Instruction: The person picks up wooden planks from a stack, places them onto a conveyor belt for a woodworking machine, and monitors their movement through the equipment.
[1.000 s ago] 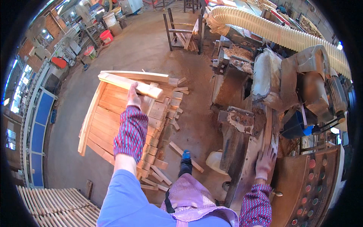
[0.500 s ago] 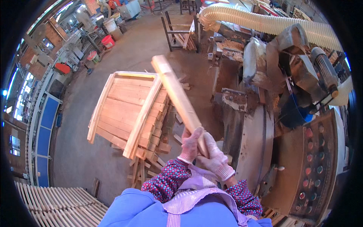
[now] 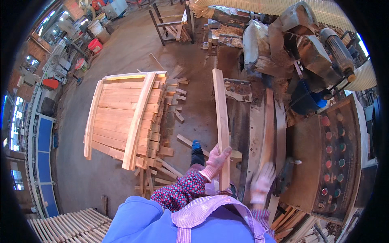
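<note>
My left hand (image 3: 216, 163), in a pale knit glove, is closed around a long wooden plank (image 3: 221, 117). The plank points away from me, tilted slightly left, beside the machine bed (image 3: 254, 137). A second wooden plank (image 3: 268, 121) lies lengthwise on that bed, its far end reaching the machine's dusty housing. My gloved right hand (image 3: 262, 180) is at the near end of this second plank, fingers stretched forward and somewhat blurred. Whether its palm presses on the wood I cannot tell.
A stack of planks (image 3: 125, 101) with two battens on top stands to the left, loose offcuts (image 3: 164, 170) around its base. At the right is a control panel (image 3: 334, 158) with coloured buttons. A motor (image 3: 338, 46) and a ribbed hose (image 3: 275, 9) sit beyond. Slats (image 3: 73, 224) lie lower left.
My right hand has let go of the first plank and moved right to the machine bed. A second plank now shows there. The left hand's plank has swung more upright in view.
</note>
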Demonstrator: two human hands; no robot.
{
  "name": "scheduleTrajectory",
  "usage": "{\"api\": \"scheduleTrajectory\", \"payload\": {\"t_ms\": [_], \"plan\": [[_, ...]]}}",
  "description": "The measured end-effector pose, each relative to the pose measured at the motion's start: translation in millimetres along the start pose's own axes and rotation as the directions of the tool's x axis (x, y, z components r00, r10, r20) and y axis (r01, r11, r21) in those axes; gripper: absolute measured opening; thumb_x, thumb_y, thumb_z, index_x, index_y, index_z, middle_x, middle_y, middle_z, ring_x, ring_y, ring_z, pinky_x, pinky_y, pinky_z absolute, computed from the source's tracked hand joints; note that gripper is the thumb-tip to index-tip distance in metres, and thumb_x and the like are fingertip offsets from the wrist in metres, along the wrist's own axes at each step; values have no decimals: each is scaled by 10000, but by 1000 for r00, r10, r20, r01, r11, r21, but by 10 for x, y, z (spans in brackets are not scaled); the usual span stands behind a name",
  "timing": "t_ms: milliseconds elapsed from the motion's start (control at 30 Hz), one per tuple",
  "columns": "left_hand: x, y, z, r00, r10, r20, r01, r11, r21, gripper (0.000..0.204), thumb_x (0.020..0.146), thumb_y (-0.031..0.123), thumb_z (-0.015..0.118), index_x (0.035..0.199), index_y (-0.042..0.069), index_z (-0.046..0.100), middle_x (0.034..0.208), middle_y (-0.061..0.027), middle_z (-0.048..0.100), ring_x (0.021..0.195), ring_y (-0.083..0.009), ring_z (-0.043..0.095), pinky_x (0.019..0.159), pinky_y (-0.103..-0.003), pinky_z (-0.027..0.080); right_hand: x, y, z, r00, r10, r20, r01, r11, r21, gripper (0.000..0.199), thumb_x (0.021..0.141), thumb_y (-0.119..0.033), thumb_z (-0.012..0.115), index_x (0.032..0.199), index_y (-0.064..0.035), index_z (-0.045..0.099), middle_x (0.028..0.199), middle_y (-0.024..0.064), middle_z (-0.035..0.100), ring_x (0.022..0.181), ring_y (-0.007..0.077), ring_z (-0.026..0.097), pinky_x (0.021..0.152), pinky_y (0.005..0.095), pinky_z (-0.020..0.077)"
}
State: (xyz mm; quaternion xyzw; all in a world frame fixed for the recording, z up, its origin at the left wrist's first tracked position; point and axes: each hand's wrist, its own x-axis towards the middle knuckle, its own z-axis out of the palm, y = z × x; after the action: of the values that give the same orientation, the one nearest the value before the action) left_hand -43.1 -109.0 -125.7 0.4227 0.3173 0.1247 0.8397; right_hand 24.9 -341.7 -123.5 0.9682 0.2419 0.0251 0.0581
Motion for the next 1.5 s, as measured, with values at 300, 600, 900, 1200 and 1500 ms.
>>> {"api": "scheduleTrajectory", "payload": {"t_ms": [300, 600, 900, 1200, 1500], "plan": [[275, 50, 47, 992, 124, -28, -122, 990, 73, 386, 952, 358, 679, 1180, 74, 550, 955, -5, 601, 809, -111, 586, 699, -258, 508, 2018, 77, 229, 994, 32, -103, -21, 994, 109, 569, 1000, -310, 472, 1504, -65, 373, 1567, 154, 351, 1429, 321, 354, 1204, 445, 214], [161, 300, -177, 863, 234, 447, -501, 295, 813, 781, 867, 366, 711, 1447, -23, 361, 1428, -238, 455, 1364, -340, 413, 1153, -411, 312, 85, -677, -495, 966, -234, 107, -6, 395, 919, 734, 859, -147, 699, 1487, 17, 357, 1514, 257, 390, 1421, 343, 376, 1157, 379, 327], [12, 1888, -2624, 725, 524, -447, 594, -148, 791, 1014, 709, 426, 825, 1481, -18, 338, 1468, -246, 430, 1349, -385, 430, 1123, -427, 365, -807, 92, -65, 996, 69, -53, -50, 953, 297, 575, 900, -197, 601, 1435, -31, 470, 1472, 249, 440, 1361, 413, 424, 1156, 477, 332], [-135, 1888, -2491, 904, 271, -330, -15, 793, 610, 435, 875, 297, 709, 1192, 7, 636, 1051, -103, 693, 981, -226, 657, 853, -340, 526, 1893, 305, 620, 962, -61, -266, 111, 978, 176, 443, 996, -289, 479, 1400, -113, 521, 1501, 104, 454, 1370, 341, 412, 1169, 450, 296], [-107, 897, -562, 998, 34, 59, -28, 994, -103, 360, 1008, 268, 559, 1256, 7, 576, 1071, -89, 675, 956, -194, 667, 850, -348, 559, 835, -1128, -719, 848, -528, -40, -3, -81, 997, 801, 836, -176, 749, 1506, -17, 339, 1390, 177, 545, 1238, 267, 552, 1042, 344, 438]]}}
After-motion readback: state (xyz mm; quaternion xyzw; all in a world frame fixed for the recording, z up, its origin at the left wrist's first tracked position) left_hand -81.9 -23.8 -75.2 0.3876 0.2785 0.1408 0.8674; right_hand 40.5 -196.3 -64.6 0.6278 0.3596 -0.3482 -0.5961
